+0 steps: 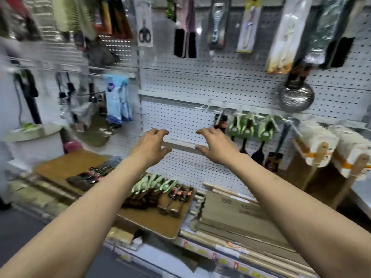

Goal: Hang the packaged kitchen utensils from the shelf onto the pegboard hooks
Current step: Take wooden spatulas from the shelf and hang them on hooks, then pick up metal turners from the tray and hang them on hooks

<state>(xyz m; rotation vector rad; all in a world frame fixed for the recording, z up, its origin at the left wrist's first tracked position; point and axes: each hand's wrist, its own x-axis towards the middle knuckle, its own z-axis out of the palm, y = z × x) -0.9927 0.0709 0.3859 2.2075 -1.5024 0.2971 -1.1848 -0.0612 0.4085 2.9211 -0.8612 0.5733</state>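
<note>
While spread and empty, both hands, left [149, 146] and right [217, 144], above the packaged utensils [158, 189] on the shelf [152, 223].

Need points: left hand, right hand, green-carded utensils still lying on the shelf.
left hand [149, 145], head view, back of the hand.
right hand [217, 144], head view, back of the hand.
green-carded utensils on the shelf [158, 184], head view, green card of a middle pack.

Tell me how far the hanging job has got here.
Partly done: several green-carded utensils already hang on the pegboard hooks. Nothing is in hand; the left hand and right hand are raised and hold nothing. A row of packaged utensils remains on the shelf.
</note>
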